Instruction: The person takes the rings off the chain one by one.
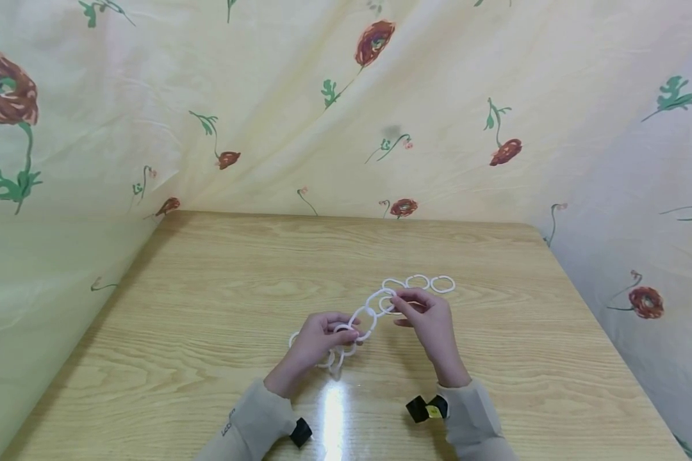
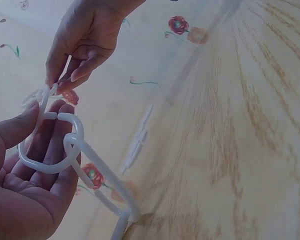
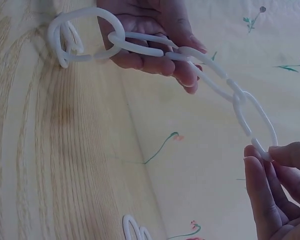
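My left hand [image 1: 314, 339] holds a chain of white plastic rings [image 1: 375, 321], its thumb pressing one ring against the fingers. More linked rings hang below that palm, down to the wood, as the left wrist view shows at the lower link [image 2: 107, 175]. To the right, my right hand [image 1: 431, 323] pinches the end ring [image 3: 241, 120] between thumb and fingertips. The chain stretches slantwise between both hands, the right one higher. In the right wrist view, small gaps show in several rings.
Loose white rings lie in a row behind my right hand, the farthest right one [image 1: 453, 285] apart from the chain. The wooden table [image 1: 219, 269] is bordered by a flowered cloth [image 1: 288, 128] at the back and sides. Light glares on the front of the table.
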`<state>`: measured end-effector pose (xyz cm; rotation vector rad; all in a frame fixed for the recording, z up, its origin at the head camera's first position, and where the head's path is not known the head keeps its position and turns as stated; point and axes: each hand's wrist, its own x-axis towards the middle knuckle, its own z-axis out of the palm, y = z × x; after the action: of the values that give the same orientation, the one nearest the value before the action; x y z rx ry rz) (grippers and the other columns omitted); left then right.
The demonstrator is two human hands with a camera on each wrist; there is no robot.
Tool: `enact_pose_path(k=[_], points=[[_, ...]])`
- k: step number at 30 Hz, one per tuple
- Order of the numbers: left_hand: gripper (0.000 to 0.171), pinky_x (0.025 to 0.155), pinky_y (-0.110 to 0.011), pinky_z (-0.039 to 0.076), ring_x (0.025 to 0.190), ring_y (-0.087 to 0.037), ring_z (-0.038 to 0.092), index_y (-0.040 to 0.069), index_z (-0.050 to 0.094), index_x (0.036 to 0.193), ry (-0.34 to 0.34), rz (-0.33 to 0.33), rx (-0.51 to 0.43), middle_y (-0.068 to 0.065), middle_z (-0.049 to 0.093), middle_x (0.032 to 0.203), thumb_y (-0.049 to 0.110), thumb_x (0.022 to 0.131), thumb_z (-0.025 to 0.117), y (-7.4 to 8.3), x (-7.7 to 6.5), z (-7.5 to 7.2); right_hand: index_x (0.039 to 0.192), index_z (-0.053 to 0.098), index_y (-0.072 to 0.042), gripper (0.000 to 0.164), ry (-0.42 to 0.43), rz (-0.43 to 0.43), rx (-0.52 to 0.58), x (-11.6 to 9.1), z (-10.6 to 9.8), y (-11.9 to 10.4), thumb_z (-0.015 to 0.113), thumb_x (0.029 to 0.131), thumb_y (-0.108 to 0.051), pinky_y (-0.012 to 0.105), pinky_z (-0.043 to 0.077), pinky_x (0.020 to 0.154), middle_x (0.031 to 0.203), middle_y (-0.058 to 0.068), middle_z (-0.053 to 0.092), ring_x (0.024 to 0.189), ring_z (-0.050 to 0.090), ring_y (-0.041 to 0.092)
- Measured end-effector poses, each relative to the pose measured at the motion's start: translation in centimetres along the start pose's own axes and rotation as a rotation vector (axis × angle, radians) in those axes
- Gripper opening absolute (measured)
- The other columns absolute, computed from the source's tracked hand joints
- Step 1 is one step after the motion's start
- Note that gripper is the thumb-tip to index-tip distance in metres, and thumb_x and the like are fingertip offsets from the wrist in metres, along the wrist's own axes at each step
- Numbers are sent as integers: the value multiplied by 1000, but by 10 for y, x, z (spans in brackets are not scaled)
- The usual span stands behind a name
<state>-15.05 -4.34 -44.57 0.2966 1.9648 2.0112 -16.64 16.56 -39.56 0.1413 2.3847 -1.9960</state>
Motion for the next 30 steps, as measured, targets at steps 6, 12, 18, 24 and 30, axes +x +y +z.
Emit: enact_pose_path(k=[6, 12, 18, 24, 30], points=[[41, 79, -26, 61, 85, -13, 73, -7, 55, 128, 41, 16, -46, -29, 68, 107, 0, 89, 65, 2, 0, -1, 119, 65, 3, 29, 5, 20, -15, 1, -2, 0, 66, 91, -8, 23, 61, 67, 93, 1, 70, 75, 67, 1], [40, 80, -27, 61, 83, -11, 73, -2, 57, 129, 113, 17, -94, -26, 70, 104, 0, 90, 64, 3, -1, -3, 116, 65, 5, 28, -2, 17, -13, 2, -1, 2, 66, 91, -6, 22, 61, 67, 103, 13, 72, 75, 68, 1], [38, 78, -26, 61, 78, -9, 72, -7, 57, 127, 171, 42, -139, -28, 70, 101, -2, 90, 63, 4, -1, -2, 112, 65, 9, 27, -9, 18, 8, 2, 0, 4, 68, 89, -5, 23, 61, 67, 96, 10, 73, 74, 69, 3], [37, 78, -29, 62, 78, -11, 73, -9, 58, 125, 209, 48, -151, -29, 70, 101, -4, 89, 63, 3, 0, -2, 110, 64, 11, 28, -10, 20, 1, 2, 1, 6, 71, 87, -4, 23, 61, 67, 88, 2, 75, 74, 69, 2], [35, 76, -26, 61, 77, -10, 73, -7, 60, 123, 251, 61, -176, -24, 72, 97, -4, 88, 65, 3, -1, -2, 108, 65, 10, 25, -31, 38, 5, 2, 2, 7, 70, 87, -2, 24, 62, 69, 92, 6, 75, 75, 70, 4]])
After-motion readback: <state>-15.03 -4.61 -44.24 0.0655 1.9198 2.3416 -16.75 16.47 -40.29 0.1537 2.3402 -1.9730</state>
